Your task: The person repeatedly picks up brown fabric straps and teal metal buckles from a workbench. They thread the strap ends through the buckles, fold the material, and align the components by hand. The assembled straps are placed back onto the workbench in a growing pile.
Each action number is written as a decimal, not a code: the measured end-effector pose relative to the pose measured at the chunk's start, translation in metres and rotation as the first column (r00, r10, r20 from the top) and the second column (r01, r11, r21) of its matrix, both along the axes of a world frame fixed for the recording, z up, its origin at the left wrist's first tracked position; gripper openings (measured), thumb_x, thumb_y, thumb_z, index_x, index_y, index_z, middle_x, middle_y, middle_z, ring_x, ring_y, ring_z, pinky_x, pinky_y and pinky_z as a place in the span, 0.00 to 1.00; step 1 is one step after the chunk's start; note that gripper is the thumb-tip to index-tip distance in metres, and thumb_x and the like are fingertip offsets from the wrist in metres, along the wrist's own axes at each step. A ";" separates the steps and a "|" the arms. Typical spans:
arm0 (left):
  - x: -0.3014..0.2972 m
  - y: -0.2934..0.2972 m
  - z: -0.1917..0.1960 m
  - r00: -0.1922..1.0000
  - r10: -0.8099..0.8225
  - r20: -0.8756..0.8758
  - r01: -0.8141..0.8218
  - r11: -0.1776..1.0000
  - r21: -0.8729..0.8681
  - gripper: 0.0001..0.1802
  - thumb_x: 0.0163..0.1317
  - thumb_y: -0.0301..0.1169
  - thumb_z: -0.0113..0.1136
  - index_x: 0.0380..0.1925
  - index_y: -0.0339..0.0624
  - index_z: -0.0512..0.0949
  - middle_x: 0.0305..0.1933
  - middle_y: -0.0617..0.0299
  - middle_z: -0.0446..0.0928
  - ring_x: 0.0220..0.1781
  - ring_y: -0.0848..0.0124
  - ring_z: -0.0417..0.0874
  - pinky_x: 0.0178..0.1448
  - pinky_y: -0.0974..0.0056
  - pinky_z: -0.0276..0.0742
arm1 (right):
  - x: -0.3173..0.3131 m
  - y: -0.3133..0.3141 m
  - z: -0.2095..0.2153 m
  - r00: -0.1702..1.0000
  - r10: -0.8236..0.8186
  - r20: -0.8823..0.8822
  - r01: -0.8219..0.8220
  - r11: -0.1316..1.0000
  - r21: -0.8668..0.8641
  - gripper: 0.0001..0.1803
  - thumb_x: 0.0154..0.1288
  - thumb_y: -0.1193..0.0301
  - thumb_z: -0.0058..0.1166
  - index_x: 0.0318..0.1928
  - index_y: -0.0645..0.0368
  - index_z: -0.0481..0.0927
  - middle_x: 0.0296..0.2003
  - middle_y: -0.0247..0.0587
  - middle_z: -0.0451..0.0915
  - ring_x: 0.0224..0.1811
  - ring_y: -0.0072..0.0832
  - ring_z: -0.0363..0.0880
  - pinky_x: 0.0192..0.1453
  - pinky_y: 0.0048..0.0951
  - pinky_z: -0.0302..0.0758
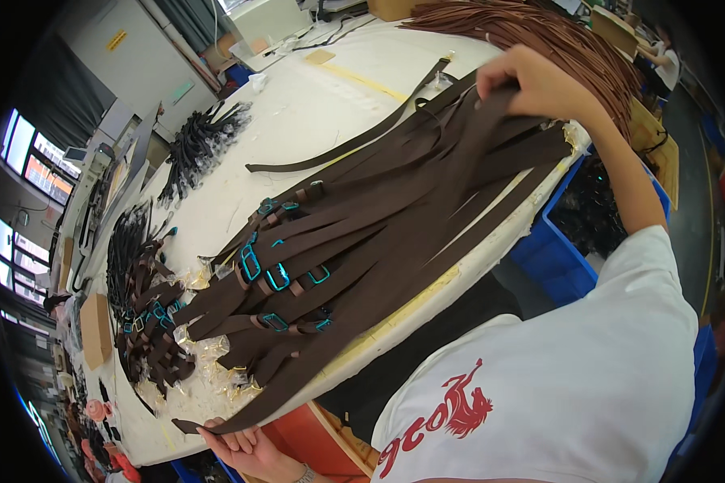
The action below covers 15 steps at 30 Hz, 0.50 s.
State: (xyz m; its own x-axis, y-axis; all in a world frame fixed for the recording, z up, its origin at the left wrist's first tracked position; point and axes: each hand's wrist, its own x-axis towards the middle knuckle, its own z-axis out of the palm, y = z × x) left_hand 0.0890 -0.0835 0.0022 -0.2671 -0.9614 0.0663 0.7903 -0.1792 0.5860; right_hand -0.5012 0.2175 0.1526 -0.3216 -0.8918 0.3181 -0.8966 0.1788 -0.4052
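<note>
My left hand (246,449), with a metal band at its wrist, pinches one end of a long dark brown strap (286,388) just off the near table edge. My right hand (532,84) is raised over the far right of the table, its fingers closed around the strap's upper part, which hangs in a fold. Beneath lies a fanned pile of similar brown straps (362,233). Several bright blue-edged buckles (250,261) sit on them. One separate strap (298,167) curves away behind the pile.
Clear plastic-wrapped pieces (209,350) and bundles of dark straps (193,149) lie on the white table (298,105). Lighter brown strips (548,36) are heaped at the far right. A blue crate (552,249) stands beside the right edge. Another person (664,64) sits at the back right.
</note>
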 end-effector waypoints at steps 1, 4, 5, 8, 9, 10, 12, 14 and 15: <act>0.005 0.001 -0.004 0.997 -0.077 0.019 0.077 0.997 0.010 0.19 0.87 0.41 0.51 0.43 0.37 0.81 0.14 0.75 0.59 0.12 0.82 0.53 0.17 0.71 0.48 | 0.022 0.014 -0.008 0.988 0.029 0.151 -0.044 0.995 0.093 0.19 0.61 0.64 0.79 0.41 0.64 0.84 0.33 0.38 0.85 0.37 0.24 0.80 0.44 0.31 0.77; -0.011 0.025 -0.001 0.956 -0.285 0.065 0.283 0.958 0.045 0.21 0.87 0.42 0.50 0.43 0.34 0.80 0.14 0.74 0.60 0.12 0.83 0.55 0.17 0.72 0.54 | 0.088 0.009 -0.045 0.867 0.309 0.392 -0.479 0.737 0.478 0.35 0.66 0.44 0.74 0.60 0.60 0.86 0.46 0.48 0.90 0.50 0.42 0.89 0.57 0.40 0.83; -0.016 0.031 -0.005 0.932 -0.343 0.120 0.342 0.939 0.024 0.21 0.87 0.41 0.50 0.42 0.33 0.80 0.14 0.74 0.60 0.12 0.82 0.56 0.17 0.72 0.56 | 0.110 0.003 -0.073 0.804 0.340 0.488 -0.582 0.616 0.531 0.42 0.66 0.38 0.70 0.64 0.61 0.83 0.51 0.51 0.89 0.56 0.49 0.88 0.60 0.45 0.83; -0.060 0.077 0.009 0.854 -0.163 0.494 0.261 0.956 -0.135 0.19 0.85 0.39 0.53 0.42 0.31 0.79 0.14 0.70 0.63 0.12 0.80 0.58 0.16 0.70 0.60 | 0.194 -0.043 -0.144 0.710 0.605 0.360 -0.693 0.693 0.200 0.46 0.72 0.38 0.64 0.75 0.62 0.72 0.64 0.57 0.82 0.67 0.49 0.81 0.68 0.43 0.78; -0.066 0.083 0.009 0.822 -0.144 0.551 0.282 0.944 -0.173 0.20 0.84 0.37 0.56 0.36 0.30 0.82 0.15 0.67 0.68 0.12 0.80 0.60 0.17 0.71 0.57 | 0.226 -0.064 -0.152 0.666 0.640 0.384 -0.700 0.714 0.024 0.46 0.74 0.39 0.62 0.75 0.63 0.70 0.64 0.58 0.80 0.69 0.48 0.79 0.71 0.43 0.76; -0.071 0.090 0.011 0.749 -0.083 0.657 0.297 0.929 -0.222 0.21 0.83 0.35 0.56 0.32 0.30 0.82 0.15 0.67 0.69 0.13 0.80 0.61 0.18 0.71 0.55 | 0.253 -0.091 -0.153 0.618 0.678 0.399 -0.685 0.713 -0.151 0.45 0.76 0.40 0.60 0.75 0.63 0.69 0.65 0.59 0.79 0.70 0.48 0.78 0.73 0.43 0.75; -0.077 0.102 0.019 0.565 0.059 0.823 0.336 0.894 -0.294 0.24 0.82 0.33 0.57 0.25 0.31 0.82 0.14 0.66 0.71 0.14 0.82 0.63 0.19 0.71 0.53 | 0.292 -0.135 -0.130 0.336 0.661 0.670 -0.746 0.621 -0.238 0.40 0.82 0.48 0.57 0.74 0.70 0.68 0.68 0.61 0.77 0.74 0.51 0.76 0.76 0.44 0.75; -0.083 0.102 0.020 0.573 0.033 0.819 0.369 0.882 -0.294 0.24 0.78 0.26 0.60 0.17 0.31 0.82 0.12 0.68 0.70 0.14 0.81 0.66 0.20 0.70 0.51 | 0.327 -0.159 -0.145 0.202 0.520 0.830 -0.642 0.710 -0.289 0.27 0.87 0.52 0.51 0.56 0.69 0.78 0.41 0.53 0.87 0.48 0.37 0.92 0.52 0.35 0.86; -0.072 0.095 0.015 0.514 0.057 0.856 0.418 0.854 -0.308 0.20 0.77 0.24 0.61 0.21 0.30 0.84 0.14 0.67 0.73 0.15 0.81 0.69 0.20 0.70 0.55 | 0.337 -0.166 -0.144 0.143 0.449 0.882 -0.561 0.771 -0.302 0.24 0.90 0.59 0.46 0.47 0.71 0.81 0.34 0.49 0.87 0.35 0.31 0.91 0.40 0.31 0.85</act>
